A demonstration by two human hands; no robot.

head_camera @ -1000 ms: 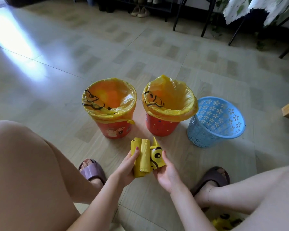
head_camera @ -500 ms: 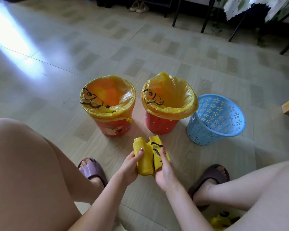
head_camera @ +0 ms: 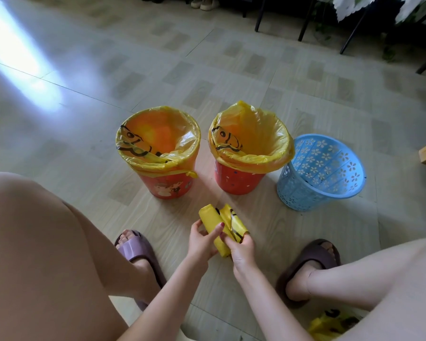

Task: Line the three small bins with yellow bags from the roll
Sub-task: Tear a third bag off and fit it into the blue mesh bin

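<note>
While gripped, roll [head_camera: 215, 221] between hands.

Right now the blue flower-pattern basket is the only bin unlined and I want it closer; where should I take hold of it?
Grip the blue perforated plastic basket by its near rim, reaching from its left side with the right hand. It tilts toward the person, so that smooth rim band is exposed and probably firmer than the lattice wall.

Tiled floor [head_camera: 231, 70] under two lined red bins [head_camera: 167, 183] [head_camera: 239, 180], blue basket [head_camera: 305, 193].
</note>
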